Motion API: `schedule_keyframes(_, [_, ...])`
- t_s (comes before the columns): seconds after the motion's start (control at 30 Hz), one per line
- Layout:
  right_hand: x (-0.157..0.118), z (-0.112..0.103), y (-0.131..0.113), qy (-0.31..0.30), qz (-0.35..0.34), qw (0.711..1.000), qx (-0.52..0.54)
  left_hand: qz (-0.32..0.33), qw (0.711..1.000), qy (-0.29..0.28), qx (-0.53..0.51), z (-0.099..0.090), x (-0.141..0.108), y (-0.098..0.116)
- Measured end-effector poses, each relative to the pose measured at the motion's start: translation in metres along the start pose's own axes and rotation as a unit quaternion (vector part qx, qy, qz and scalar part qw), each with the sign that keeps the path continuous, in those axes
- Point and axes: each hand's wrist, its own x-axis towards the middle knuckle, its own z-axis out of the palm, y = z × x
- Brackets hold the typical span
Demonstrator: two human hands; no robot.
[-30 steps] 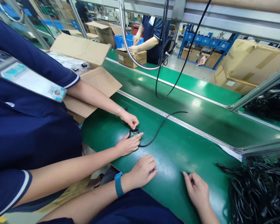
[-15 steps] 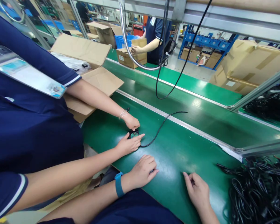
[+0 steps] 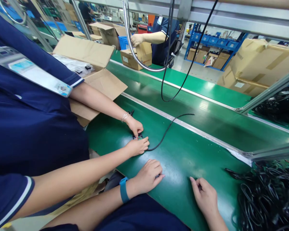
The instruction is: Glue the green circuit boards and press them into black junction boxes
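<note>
My left hand [image 3: 148, 176], with a blue band [image 3: 124, 190] at the wrist, rests on the green work surface [image 3: 180, 154] with its fingers curled in. No held thing shows in it. Farther right, my right hand [image 3: 204, 195] lies loosely closed, thumb against the bent fingers, with nothing visible inside. Beyond my left hand, a co-worker's two hands [image 3: 137, 146] work on a small black part with a green circuit board [image 3: 140, 137]. From it a black cable [image 3: 162, 138] curves right across the metal strip.
A heap of black cables [image 3: 267, 195] lies at the right. An open cardboard box [image 3: 108, 85] stands behind the co-worker's arm. A metal hose [image 3: 130, 41] and black cords [image 3: 162, 86] hang overhead. Across the line, another person [image 3: 163, 41] handles a small carton [image 3: 137, 59].
The co-worker's hands have shifted slightly over the circuit board, the near one's fingers now more bent. The far person's hand has lifted above the carton. My hands stay still.
</note>
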Motion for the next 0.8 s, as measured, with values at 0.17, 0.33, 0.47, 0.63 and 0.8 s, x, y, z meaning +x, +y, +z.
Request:
schedule_keyframes(0.17, [0.001, 0.0, 0.0008, 0.003, -0.008, 1.0, 0.005, -0.001, 1.0, -0.002, 0.0, 0.0009, 0.0004, -0.0007])
schedule_keyframes(0.33, [0.0014, 0.0005, 0.0012, 0.005, -0.008, 1.0, 0.005, -0.004, 1.0, -0.007, 0.001, 0.0003, 0.0006, -0.0009])
schedule_keyframes(0.47, [0.0017, 0.0002, 0.0003, -0.001, -0.005, 1.0, 0.007, -0.003, 1.0, -0.008, 0.0, -0.0008, 0.0006, -0.0016])
schedule_keyframes(0.63, [0.0016, 0.0003, 0.0004, 0.0, -0.007, 1.0, 0.002, -0.004, 1.0, -0.011, 0.001, -0.0014, 0.0009, -0.0024])
schedule_keyframes(0.8, [0.0019, 0.0011, 0.0013, 0.0, -0.008, 1.0, 0.0, -0.004, 1.0, -0.011, -0.002, -0.0008, 0.0016, -0.0033])
